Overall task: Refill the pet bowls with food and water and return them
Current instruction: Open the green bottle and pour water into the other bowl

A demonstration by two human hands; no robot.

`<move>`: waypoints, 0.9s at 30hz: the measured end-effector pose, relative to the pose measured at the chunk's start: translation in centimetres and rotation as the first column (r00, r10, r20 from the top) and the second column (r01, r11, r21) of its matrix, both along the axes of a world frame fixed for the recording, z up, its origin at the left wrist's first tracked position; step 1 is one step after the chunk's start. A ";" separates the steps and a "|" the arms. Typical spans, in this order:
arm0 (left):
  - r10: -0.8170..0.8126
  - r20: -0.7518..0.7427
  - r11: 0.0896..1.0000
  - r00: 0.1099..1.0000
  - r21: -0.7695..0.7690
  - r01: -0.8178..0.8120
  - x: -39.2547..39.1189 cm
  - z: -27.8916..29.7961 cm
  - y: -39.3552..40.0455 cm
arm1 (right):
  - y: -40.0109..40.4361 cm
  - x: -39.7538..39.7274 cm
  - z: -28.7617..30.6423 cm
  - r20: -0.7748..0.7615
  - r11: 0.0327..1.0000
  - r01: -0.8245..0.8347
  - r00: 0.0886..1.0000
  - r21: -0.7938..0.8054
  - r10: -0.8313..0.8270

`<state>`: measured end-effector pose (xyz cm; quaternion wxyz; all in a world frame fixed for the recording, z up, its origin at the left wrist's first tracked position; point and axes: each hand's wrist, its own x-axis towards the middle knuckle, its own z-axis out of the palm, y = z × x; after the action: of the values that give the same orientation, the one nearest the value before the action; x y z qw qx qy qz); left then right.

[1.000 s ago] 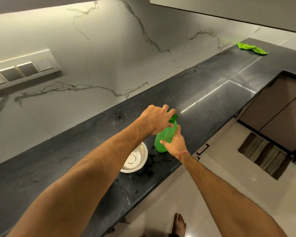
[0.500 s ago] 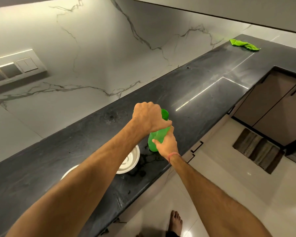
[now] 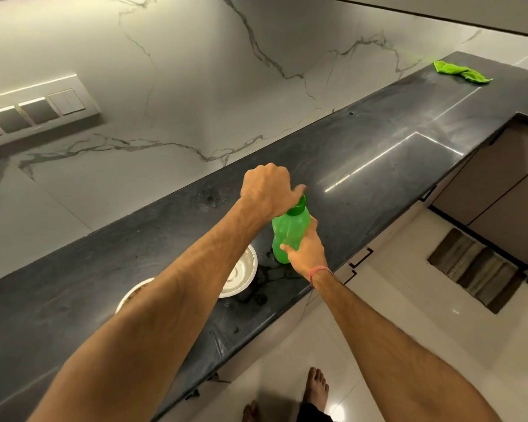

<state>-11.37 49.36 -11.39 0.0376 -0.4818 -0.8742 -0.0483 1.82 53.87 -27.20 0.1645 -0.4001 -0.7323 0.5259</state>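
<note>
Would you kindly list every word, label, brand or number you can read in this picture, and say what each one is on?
None can be read.
Green bottle, held by the right hand with the left hand at its cap: no label or print visible.
Steel bowl: no marking visible.
Wall switch panel: no legible symbols.
Green cloth: no print visible.

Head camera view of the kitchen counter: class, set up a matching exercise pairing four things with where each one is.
Things:
1. green plastic bottle
2. green cloth
3. round steel bowl
4. striped floor mat

Places:
A. far end of the dark stone counter
B. floor by the cabinets
C. gripped by both hands
D. counter, partly under the left forearm

Pairs: 1-C, 2-A, 3-D, 4-B
</note>
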 end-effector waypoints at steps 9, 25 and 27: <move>-0.288 0.360 0.954 0.887 0.182 0.237 -0.3 -0.6 -1.6 | 0.7 0.2 0.0 0.034 0.998 -0.062 0.998 0.026 0.061; 0.072 -0.033 0.996 0.997 0.061 -0.070 1.9 -1.4 -0.6 | 0.4 1.2 -1.2 0.014 0.999 -0.042 0.999 0.030 0.041; -0.059 0.061 0.981 0.996 0.187 0.047 1.5 -1.9 -1.5 | 0.5 1.4 -1.1 0.031 0.997 -0.063 0.998 0.052 0.061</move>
<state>-9.92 47.85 -13.25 0.0521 -0.4974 -0.8535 -0.1461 3.19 54.39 -28.32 0.1478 -0.3805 -0.7605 0.5050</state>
